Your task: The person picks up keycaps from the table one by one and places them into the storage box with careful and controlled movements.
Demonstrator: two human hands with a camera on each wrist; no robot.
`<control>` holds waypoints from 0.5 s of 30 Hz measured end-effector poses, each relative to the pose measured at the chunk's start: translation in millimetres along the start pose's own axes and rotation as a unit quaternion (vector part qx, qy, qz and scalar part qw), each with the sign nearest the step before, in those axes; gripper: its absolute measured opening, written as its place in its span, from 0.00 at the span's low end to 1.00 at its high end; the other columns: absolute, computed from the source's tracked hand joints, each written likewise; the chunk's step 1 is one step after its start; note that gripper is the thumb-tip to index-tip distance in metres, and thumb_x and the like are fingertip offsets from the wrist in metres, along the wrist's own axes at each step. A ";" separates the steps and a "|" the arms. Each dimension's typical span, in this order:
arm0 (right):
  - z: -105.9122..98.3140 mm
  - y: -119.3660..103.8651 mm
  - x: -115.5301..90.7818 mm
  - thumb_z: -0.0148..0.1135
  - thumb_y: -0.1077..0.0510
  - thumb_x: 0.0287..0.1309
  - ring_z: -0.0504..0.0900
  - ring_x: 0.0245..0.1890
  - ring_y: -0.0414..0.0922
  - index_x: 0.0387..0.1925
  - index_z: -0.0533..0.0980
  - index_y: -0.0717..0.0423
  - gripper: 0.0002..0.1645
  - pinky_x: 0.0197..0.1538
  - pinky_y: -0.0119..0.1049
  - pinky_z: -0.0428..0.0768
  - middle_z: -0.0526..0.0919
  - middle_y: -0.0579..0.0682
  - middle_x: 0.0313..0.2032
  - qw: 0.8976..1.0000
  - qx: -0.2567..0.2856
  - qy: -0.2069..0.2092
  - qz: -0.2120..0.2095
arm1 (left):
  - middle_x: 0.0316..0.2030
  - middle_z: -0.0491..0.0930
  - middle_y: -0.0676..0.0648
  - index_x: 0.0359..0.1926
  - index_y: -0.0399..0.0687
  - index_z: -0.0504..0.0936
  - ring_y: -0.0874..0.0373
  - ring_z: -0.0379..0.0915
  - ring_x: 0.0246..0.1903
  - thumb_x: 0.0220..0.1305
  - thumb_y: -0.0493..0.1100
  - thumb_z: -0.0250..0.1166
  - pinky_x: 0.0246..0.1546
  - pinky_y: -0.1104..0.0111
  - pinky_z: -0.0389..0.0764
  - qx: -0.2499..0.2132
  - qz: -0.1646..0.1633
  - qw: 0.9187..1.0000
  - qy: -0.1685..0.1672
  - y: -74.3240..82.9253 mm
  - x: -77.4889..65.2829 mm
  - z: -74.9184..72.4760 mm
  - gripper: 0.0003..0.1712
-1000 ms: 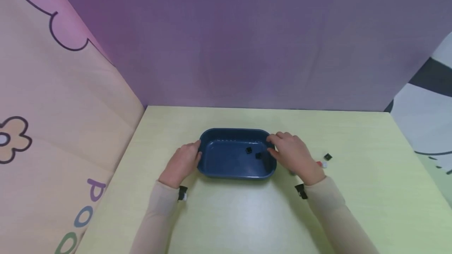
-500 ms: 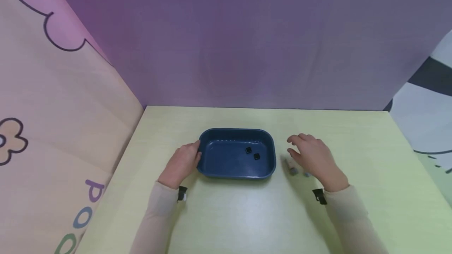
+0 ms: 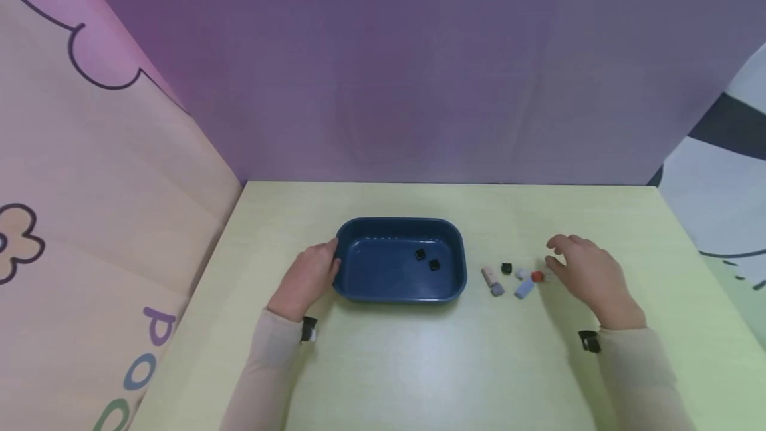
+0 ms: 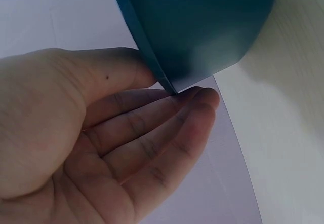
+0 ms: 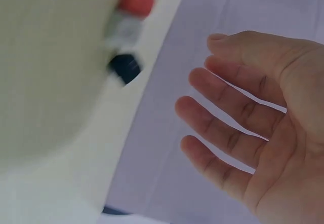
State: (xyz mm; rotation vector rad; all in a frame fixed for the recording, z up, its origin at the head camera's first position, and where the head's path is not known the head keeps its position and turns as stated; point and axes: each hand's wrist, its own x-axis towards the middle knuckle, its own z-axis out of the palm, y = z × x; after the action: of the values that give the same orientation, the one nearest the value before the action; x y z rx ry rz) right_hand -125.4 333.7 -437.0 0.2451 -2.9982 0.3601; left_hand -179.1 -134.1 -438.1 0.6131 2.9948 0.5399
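My left hand [image 3: 304,279] grips the left end of a dark blue rectangular tray [image 3: 383,281], thumb on one side of its rim and fingers on the other in the left wrist view. Two small black cubes [image 3: 434,265] lie inside the tray, towards its right. My right hand [image 3: 594,279] hovers over the table, fingers loosely bent and apart, holding nothing. Left of it lie small blocks: a red one [image 3: 537,277], a light blue one [image 3: 524,288], a white one [image 3: 521,273] and a black cube [image 3: 507,268]. The right wrist view shows another black cube [image 5: 125,68], blurred.
A pale pink block [image 3: 489,275] and a grey-purple block [image 3: 497,290] lie just right of the tray. The pale yellow-green table [image 3: 407,364] meets a purple backdrop [image 3: 383,85] behind and a printed cloth [image 3: 120,191] at the left.
My right hand has left the tray's right end and moved rightward across the small blocks, bringing several into view. The left hand keeps its grip on the tray.
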 end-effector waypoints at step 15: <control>16.2 35.7 -3.9 0.66 0.57 0.61 0.82 0.38 0.63 0.44 0.77 0.67 0.17 0.33 0.58 0.82 0.83 0.66 0.39 0.993 0.019 -0.096 0.069 | 0.49 0.80 0.28 0.62 0.24 0.72 0.38 0.81 0.46 0.69 0.34 0.63 0.45 0.53 0.85 0.004 0.005 1.000 0.005 -0.4 -1.3 -0.6 0.25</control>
State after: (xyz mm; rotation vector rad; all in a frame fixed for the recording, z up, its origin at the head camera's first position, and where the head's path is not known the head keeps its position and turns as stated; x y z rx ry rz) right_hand -129.2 364.5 -461.2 0.0782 -3.2096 0.4317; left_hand -178.0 -135.2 -437.7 0.6286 3.0055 0.5331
